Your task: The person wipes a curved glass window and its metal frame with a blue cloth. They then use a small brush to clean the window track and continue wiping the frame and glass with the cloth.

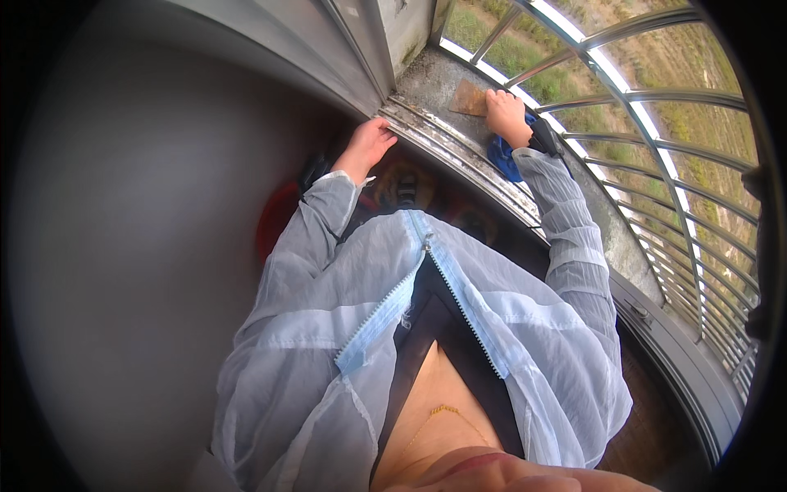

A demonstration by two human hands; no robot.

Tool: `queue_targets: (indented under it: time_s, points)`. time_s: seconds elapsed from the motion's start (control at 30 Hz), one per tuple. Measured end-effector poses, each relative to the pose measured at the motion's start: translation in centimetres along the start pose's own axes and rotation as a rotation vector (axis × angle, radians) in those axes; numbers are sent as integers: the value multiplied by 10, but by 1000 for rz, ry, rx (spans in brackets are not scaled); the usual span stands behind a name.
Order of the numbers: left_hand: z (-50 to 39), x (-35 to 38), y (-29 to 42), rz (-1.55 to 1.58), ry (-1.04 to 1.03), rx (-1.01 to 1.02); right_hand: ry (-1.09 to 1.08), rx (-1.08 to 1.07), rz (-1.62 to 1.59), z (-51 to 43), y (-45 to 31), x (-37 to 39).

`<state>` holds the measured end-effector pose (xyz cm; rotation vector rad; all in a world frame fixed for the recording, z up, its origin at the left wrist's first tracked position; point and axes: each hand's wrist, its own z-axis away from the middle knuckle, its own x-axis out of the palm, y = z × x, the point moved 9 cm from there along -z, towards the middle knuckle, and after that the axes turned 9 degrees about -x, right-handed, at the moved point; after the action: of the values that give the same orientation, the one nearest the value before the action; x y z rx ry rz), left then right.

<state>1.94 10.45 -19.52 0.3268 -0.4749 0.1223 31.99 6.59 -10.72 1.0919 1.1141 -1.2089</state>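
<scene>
My right hand (507, 115) is closed around one end of a flat, rust-brown plate (470, 98), perhaps a scraper blade. The plate lies against the grey concrete ledge (439, 77) outside the window track. Beneath my right wrist sits a crumpled blue thing (505, 158), partly hidden by the sleeve; I cannot tell if it is cloth or plastic. My left hand (367, 146) holds nothing loose. Its fingertips rest on the inner edge of the dirty metal window track (455, 147), close to the corner of the window frame (375, 74).
Curved metal window bars (615, 98) enclose the ledge on the right, with grass and soil beyond. A large grey panel (154, 215) fills the left side. Low in the shadow is a red container (276, 215), beside a shod foot (407, 189).
</scene>
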Motion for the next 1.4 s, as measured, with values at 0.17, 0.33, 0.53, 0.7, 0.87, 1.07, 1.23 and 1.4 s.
queue_targets:
  time_s: [0.17,0.33,0.53,0.7,0.87,1.07,1.23,1.4]
  points:
    - [0,0,-1,15,-18,6,-202,39,52,9,32,26]
    - [0,-1,-4,27,-2,25,11,-12,-202,19,17,-8]
    - [3,2,-3,-9,53,47,296,-141,-315,-10,-33,-62]
    - [4,2,-4,23,56,49,313,-283,-331,-25,-52,-90]
    - [-2,2,-7,43,-13,54,-100,69,-783,-3,-50,-36]
    - [-9,0,-7,41,-46,55,-210,452,-1664,2,-110,16]
    - [-4,0,-7,51,16,62,-201,565,-1762,2,-133,19]
    - [7,8,-1,71,35,90,-152,608,-1615,18,-120,11]
